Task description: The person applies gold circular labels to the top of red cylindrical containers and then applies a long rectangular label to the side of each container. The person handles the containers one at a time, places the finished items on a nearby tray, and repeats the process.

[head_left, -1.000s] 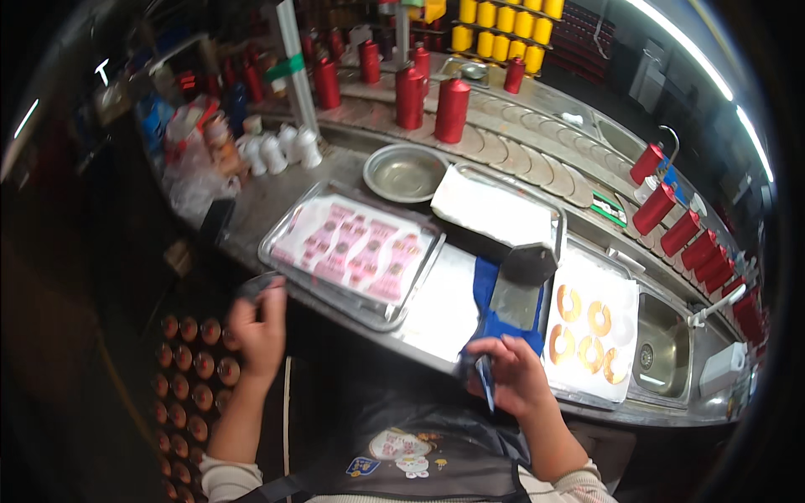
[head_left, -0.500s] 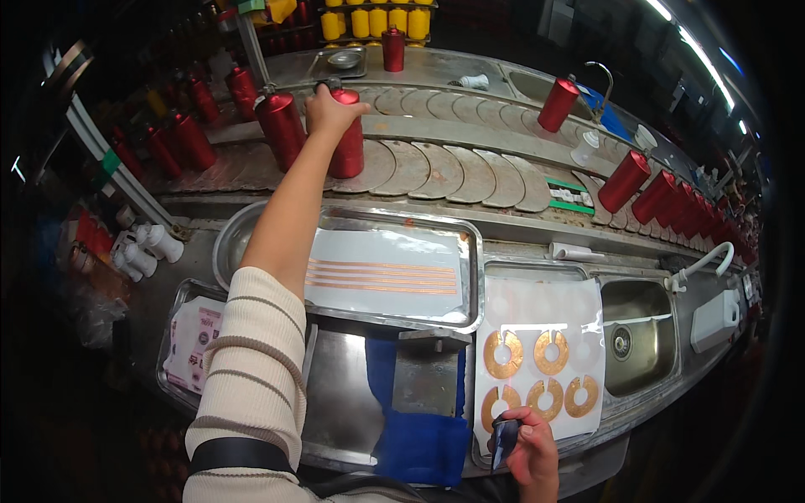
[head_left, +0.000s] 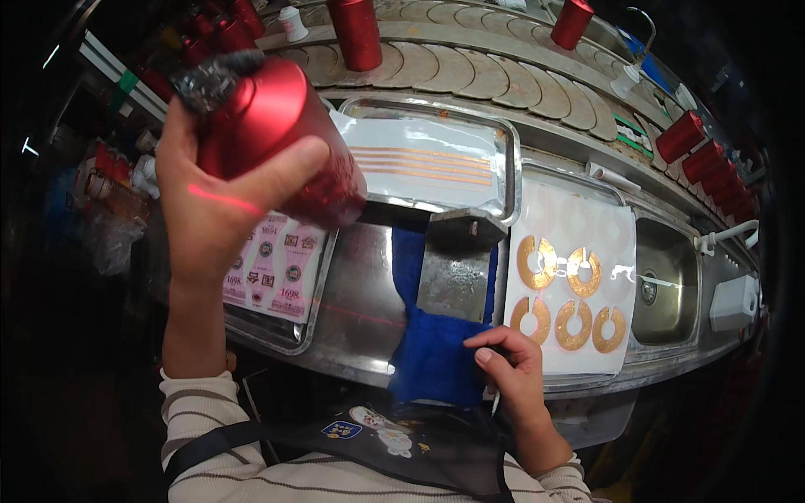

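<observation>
My left hand [head_left: 201, 205] is wrapped round a shiny red bottle [head_left: 281, 117], its neck covered in crinkled dark plastic. The bottle is tilted, raised above the bench at the left. My right hand [head_left: 516, 369] is closed in a pinch on a small thin dark flat piece [head_left: 495, 402], seen nearly edge-on beside the blue cloth [head_left: 436, 352]. A bare metal stand [head_left: 453, 268] sits on that cloth. To the right, a pale sheet carries several gold C-shaped decals [head_left: 573, 325]. Behind the stand, gold strips [head_left: 428, 165] lie on white paper in a metal tray [head_left: 513, 180].
A tray of pink printed sheets [head_left: 267, 268] lies under my left arm. Along the back runs a plate conveyor [head_left: 478, 80] with red bottles, one [head_left: 355, 33] near its left part. A sink [head_left: 662, 293] and a white jug [head_left: 734, 310] stand at the right.
My left hand has lifted the red bottle off the conveyor and brought it close, tilting it. My right hand has moved slightly up and left, toward the blue cloth. The view has shifted.
</observation>
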`<state>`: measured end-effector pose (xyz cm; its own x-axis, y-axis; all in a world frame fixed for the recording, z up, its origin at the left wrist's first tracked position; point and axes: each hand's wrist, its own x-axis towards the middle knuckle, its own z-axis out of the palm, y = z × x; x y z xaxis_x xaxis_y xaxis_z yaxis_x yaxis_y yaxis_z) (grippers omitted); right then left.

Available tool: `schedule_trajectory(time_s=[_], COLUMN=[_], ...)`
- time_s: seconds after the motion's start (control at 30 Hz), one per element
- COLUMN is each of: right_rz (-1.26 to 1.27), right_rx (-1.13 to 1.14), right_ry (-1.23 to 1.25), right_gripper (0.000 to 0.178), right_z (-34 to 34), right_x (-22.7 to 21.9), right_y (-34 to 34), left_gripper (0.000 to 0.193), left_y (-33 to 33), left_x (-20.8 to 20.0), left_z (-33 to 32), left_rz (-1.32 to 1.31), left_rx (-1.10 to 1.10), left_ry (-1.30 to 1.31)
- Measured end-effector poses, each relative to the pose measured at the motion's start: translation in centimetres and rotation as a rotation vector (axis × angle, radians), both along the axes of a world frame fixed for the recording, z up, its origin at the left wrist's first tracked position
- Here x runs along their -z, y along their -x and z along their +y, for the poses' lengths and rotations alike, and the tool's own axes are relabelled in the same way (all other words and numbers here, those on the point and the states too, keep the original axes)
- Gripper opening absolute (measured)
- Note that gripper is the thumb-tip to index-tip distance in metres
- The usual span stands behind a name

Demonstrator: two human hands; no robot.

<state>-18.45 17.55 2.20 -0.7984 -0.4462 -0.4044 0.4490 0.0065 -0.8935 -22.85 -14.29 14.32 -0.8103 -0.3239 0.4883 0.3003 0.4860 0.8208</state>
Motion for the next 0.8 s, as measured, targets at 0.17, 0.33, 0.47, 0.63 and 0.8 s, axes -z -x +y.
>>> schedule_trajectory(time_s=[0.17, 0.33, 0.47, 0.63, 0.8], right_rz=[0.773, 0.794, 0.634, 0.634, 0.635], right_rx=[-0.254, -0.326, -0.326, -0.332, -0.608], right_ry=[-0.306, -0.458, -0.462, -0.301, -0.014], right_gripper=[0.062, 0.097, 0.115, 0.099, 0.094], right_z=[-8.1, -12.2, -14.6, -16.8, -15.3], right_x=[-5.1, -4.6, -3.8, -1.9, -1.4], right_y=[-3.2, -5.4, -3.6, 1.3, 6.3], left_gripper=[0.063, 0.07, 0.081, 0.082, 0.1], left_y=[-7.4, -9.5, -11.8, -15.4, -11.5], left_x=[4.1, 5.5, 5.0, 5.8, 8.1], left_z=[1.4, 3.2, 3.1, 1.0, -2.7], left_rz=[-0.379, -0.359, -0.494, -0.406, -0.388], left_rx=[-0.019, -0.203, -0.044, 0.003, 0.145], left_ry=[-0.059, 0.105, -0.068, 0.08, -0.084])
